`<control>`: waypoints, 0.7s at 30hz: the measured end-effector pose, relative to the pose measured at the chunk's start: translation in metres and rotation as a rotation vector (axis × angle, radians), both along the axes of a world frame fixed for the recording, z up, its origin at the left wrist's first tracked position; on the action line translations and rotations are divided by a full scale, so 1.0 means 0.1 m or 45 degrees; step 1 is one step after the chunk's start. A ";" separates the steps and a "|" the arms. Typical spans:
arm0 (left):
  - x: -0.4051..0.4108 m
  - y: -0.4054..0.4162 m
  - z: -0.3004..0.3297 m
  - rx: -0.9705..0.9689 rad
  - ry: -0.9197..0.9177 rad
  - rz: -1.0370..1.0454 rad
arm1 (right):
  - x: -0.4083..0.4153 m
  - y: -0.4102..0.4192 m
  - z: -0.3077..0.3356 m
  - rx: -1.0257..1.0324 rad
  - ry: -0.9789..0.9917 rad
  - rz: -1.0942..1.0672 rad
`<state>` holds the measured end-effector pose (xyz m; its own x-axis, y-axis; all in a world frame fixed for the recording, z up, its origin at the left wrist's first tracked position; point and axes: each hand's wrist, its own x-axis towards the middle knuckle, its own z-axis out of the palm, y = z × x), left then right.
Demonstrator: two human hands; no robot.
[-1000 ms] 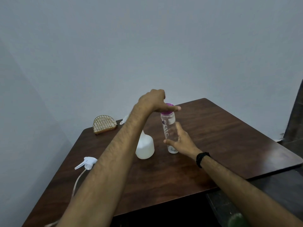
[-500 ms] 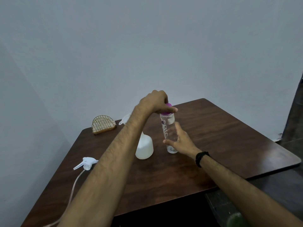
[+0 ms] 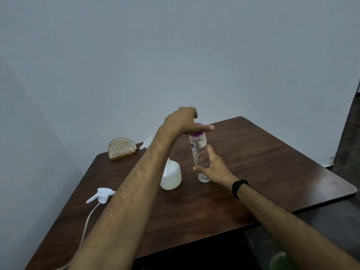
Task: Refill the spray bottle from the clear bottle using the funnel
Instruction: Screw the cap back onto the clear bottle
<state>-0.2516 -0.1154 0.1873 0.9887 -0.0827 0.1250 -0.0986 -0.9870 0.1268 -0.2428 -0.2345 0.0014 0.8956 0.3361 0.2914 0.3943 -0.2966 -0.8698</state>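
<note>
Compared with half a second ago, the left hand (image 3: 184, 119) has turned slightly on the purple cap (image 3: 197, 133), its thumb now pointing further toward the right edge of the counter (image 3: 272, 172); the bottles have not shifted. The left hand's fingers curl down over the cap from above and grip it. The right hand (image 3: 213, 168) steadies the lower body of the clear bottle (image 3: 199, 156), thumb and fingers wrapped round it; the bottle stands upright near the centre of the counter, with clear liquid visible inside.

Just to its left stands the spray bottle (image 3: 171, 177), white and translucent, partly hidden behind the left forearm. Its neck cannot be seen. The spray head (image 3: 102, 194) with its dip tube (image 3: 85, 228) lies detached near the left edge, so the spray bottle is judged already opened. The funnel (image 3: 149, 142), white, lies at the far edge beside a wire holder (image 3: 121, 151), well apart from both bottles.

Progress, as judged: early. Done: spray head removed. In hand: unscrewing the clear bottle's cap. Left: seating the funnel in the spray bottle, pouring, and refitting the spray head.
</note>
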 end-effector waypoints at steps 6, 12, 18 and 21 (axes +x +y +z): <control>0.01 0.07 0.13 -0.148 0.238 -0.293 | 0.01 -0.01 0.01 -0.005 0.031 0.016; 0.02 -0.01 0.04 0.011 -0.003 0.015 | -0.01 -0.01 0.03 -0.010 0.035 0.005; -0.05 -0.04 0.05 -0.540 0.134 -0.489 | -0.01 -0.01 0.05 -0.024 0.031 -0.011; -0.03 -0.08 0.07 -0.234 -0.066 -0.260 | -0.02 -0.01 0.05 -0.022 0.028 -0.008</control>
